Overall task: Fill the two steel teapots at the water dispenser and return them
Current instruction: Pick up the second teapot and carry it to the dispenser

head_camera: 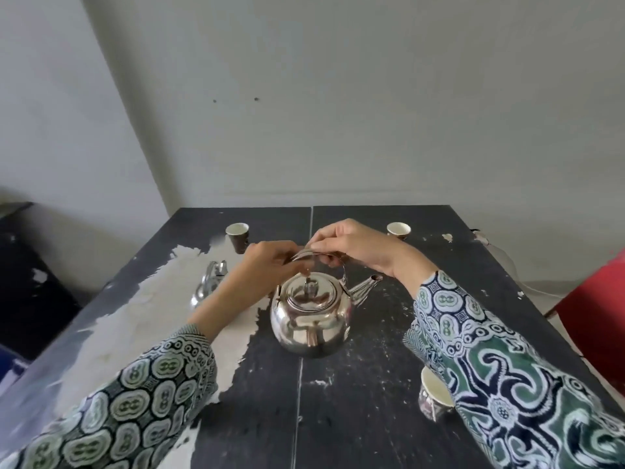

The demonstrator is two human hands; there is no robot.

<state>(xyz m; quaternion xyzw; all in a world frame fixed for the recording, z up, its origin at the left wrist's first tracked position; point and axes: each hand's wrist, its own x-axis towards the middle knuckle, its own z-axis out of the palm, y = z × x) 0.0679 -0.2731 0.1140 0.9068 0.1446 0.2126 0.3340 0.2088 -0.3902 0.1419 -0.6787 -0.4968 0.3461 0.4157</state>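
A shiny steel teapot (311, 319) stands upright in the middle of the worn black table (365, 401), lid on, spout pointing right. Its arched handle is raised over the lid. My left hand (267, 265) grips the handle's left part and my right hand (355, 247) pinches its top from the right. A second steel teapot (208, 286) sits further left on the peeled white patch of the table, mostly hidden behind my left forearm.
Two paper cups stand at the back, one dark (237, 236) and one pale (399, 229). A third cup (433, 396) sits near the front right, partly under my right sleeve. A red object (598, 316) stands right of the table. A grey wall lies behind.
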